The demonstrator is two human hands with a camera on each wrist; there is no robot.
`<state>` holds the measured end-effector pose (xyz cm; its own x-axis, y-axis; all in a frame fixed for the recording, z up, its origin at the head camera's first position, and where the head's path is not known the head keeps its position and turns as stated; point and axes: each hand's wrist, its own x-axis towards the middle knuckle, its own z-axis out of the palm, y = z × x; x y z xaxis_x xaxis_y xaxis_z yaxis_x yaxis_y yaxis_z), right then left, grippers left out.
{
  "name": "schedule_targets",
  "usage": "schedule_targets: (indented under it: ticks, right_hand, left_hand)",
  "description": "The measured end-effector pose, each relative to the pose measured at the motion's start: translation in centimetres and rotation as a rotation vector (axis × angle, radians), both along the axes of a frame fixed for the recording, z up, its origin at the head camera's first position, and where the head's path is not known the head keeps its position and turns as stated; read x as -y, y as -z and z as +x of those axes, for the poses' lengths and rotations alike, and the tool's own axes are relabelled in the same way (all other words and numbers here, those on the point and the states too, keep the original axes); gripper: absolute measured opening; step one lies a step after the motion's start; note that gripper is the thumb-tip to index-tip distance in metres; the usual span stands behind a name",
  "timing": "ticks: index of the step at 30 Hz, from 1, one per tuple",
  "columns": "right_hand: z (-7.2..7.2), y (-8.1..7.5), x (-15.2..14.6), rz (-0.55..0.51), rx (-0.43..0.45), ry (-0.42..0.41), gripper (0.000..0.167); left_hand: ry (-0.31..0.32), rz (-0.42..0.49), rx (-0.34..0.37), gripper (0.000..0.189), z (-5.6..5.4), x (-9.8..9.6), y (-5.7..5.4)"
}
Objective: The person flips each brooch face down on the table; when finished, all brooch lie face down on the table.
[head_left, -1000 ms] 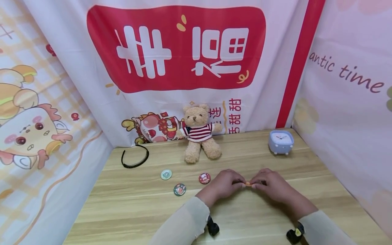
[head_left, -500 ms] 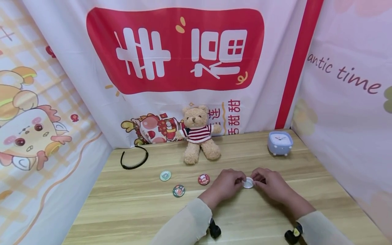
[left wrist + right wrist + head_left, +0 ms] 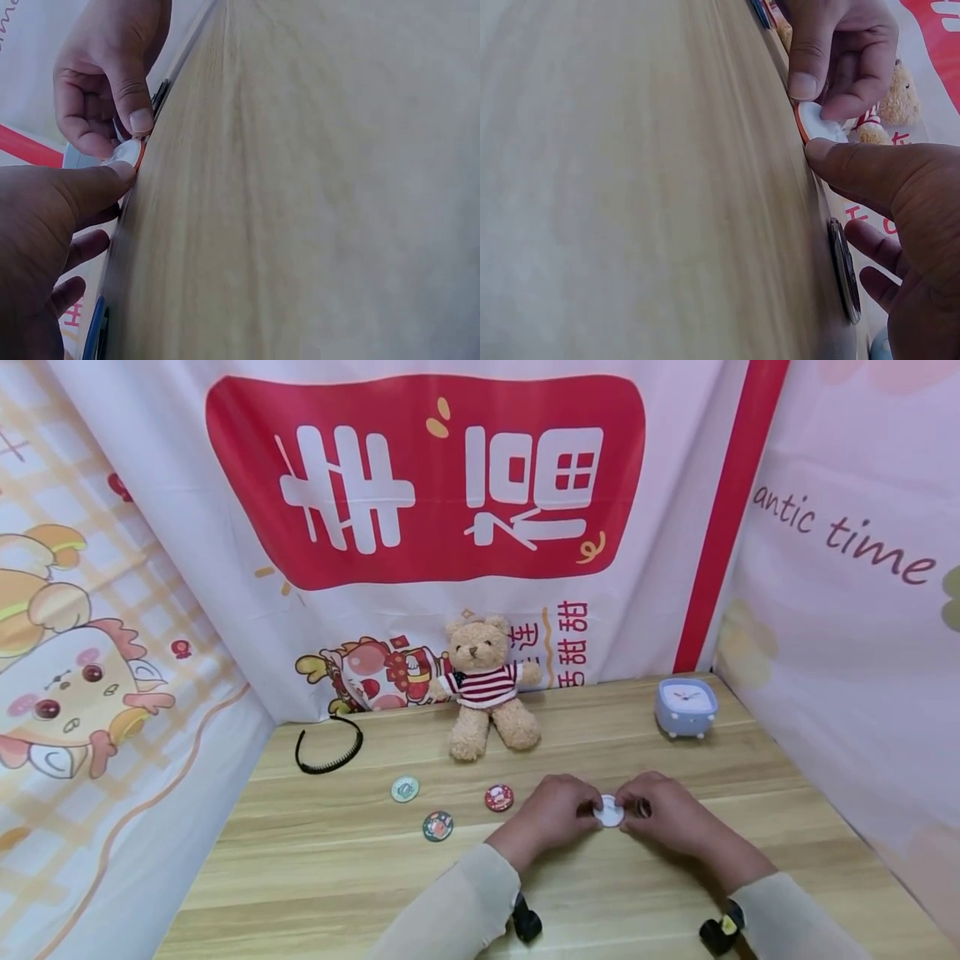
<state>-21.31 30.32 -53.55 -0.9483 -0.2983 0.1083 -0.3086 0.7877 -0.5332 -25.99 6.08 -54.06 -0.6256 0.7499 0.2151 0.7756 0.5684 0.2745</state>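
Observation:
Both hands pinch a small round badge (image 3: 609,811) just above the table, its white back turned up and an orange rim (image 3: 802,124) showing in the right wrist view. My left hand (image 3: 557,810) grips its left edge between thumb and fingers. On the opposite edge, my right hand (image 3: 666,810) pinches it the same way. Under the right hand lies a dark round disc (image 3: 844,270), mostly hidden in the head view. Left of the hands, a red badge (image 3: 498,798), a dark green badge (image 3: 438,827) and a light green badge (image 3: 405,789) lie flat.
A teddy bear (image 3: 483,685) in a striped shirt sits against the back cloth. At the back right stands a blue alarm clock (image 3: 686,707). A black headband (image 3: 330,752) lies at the back left of the wooden table (image 3: 315,877). Printed cloths enclose the sides.
The badge, seen nearly edge-on with orange showing a second ago, has been tipped so that its white back faces up. Both hands keep hold and have barely shifted.

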Motion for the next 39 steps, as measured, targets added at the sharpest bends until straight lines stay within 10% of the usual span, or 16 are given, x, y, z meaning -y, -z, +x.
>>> schedule_targets:
  ticks: [22,39]
  right_hand:
    - [-0.2,0.4,-0.4,0.103,-0.131,-0.168,0.016]
    - [-0.2,0.2,-0.5,0.111,-0.103,-0.139,0.017]
  left_hand:
    - [0.028,-0.029,-0.01,0.016,0.5,0.8,-0.1]
    - [-0.094,0.082,0.173,0.046,1.3,8.2,-0.4]
